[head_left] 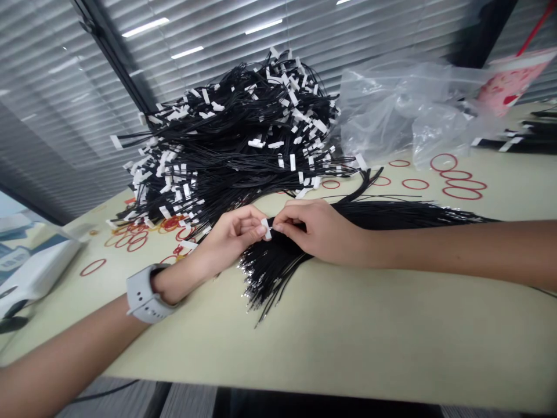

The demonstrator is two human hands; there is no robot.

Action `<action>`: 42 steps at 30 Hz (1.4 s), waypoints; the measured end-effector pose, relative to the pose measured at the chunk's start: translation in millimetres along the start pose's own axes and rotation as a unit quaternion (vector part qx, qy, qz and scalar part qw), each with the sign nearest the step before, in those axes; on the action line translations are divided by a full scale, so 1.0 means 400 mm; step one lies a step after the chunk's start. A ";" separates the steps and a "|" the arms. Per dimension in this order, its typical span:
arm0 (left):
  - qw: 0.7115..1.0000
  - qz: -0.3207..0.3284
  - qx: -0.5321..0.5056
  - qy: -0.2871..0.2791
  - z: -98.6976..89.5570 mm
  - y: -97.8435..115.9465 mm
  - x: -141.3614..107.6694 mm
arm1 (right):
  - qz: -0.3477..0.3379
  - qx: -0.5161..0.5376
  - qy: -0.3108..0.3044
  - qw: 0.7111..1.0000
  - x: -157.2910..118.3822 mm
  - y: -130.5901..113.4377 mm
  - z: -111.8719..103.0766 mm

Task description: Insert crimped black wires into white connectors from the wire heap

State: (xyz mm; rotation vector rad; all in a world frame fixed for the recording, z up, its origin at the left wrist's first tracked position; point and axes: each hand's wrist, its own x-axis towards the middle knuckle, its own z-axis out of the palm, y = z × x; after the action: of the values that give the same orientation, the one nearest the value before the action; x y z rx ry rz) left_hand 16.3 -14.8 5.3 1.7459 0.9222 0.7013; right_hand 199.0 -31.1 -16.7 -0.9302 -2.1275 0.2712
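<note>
One worktop (348,325): black wire heap (235,139) at 12 o'clock from the hands, black wire bundle (391,215) at 3 o'clock.
Two hands: left hand (232,238) and right hand (315,229) pinching one white tag (266,230) at its wire.
Risk: a hard tug could snag neighbouring strands.

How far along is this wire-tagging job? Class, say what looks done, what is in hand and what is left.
Done: the large heap of black wires already carries white tags. In hand: the left hand and right hand pinch one white tag at the wires. Left: the black wire bundle beside them shows almost no tags, so most of it seems still to do.
</note>
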 end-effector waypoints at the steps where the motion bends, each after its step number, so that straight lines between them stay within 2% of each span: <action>1: 1.000 0.004 0.001 -0.001 -0.001 -0.002 0.001 | 0.001 0.006 -0.002 1.000 0.000 -0.001 -0.002; 7: 0.999 0.031 0.024 -0.021 -0.005 -0.005 -0.001 | -0.005 0.063 -0.012 0.998 -0.002 -0.004 -0.012; 14: 0.997 0.056 0.055 -0.020 -0.001 -0.001 -0.002 | -0.111 0.030 -0.014 0.993 -0.007 0.000 -0.007; 18: 0.993 0.072 0.083 -0.037 0.007 0.012 0.002 | -0.168 -0.054 -0.045 0.983 -0.018 -0.006 0.002; 21: 0.994 0.070 0.077 -0.037 0.012 0.018 0.010 | -0.114 -0.070 -0.058 0.989 -0.018 -0.013 0.000; 26: 0.998 0.053 0.043 0.012 0.007 0.008 0.020 | -0.022 -0.050 -0.025 0.998 -0.003 -0.005 -0.011; 30: 0.999 0.031 0.029 0.022 0.007 0.007 0.017 | 0.009 -0.063 -0.015 0.998 0.006 0.011 -0.012; 34: 0.999 0.032 0.032 0.030 0.012 0.011 0.014 | 0.007 -0.082 -0.040 0.996 0.011 0.010 -0.018; 36: 0.999 0.025 0.003 0.030 0.009 0.008 0.016 | -0.022 -0.142 -0.041 0.989 0.014 -0.001 -0.026; 39: 0.997 -0.011 -0.078 0.021 -0.003 -0.004 0.021 | -0.110 -0.266 -0.035 0.957 0.017 -0.019 -0.037; 40: 0.994 -0.026 -0.101 0.020 -0.008 -0.008 0.022 | -0.143 -0.279 -0.054 0.948 0.017 -0.022 -0.039; 42: 0.990 -0.052 -0.129 0.029 -0.018 -0.014 0.023 | -0.186 -0.238 -0.136 0.944 0.018 -0.021 -0.041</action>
State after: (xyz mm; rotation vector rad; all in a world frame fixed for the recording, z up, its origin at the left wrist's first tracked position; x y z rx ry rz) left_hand 14.1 -2.4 2.7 1.4474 0.9116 0.7699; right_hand 203.4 -33.9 2.4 -0.7549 -2.6354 -0.3425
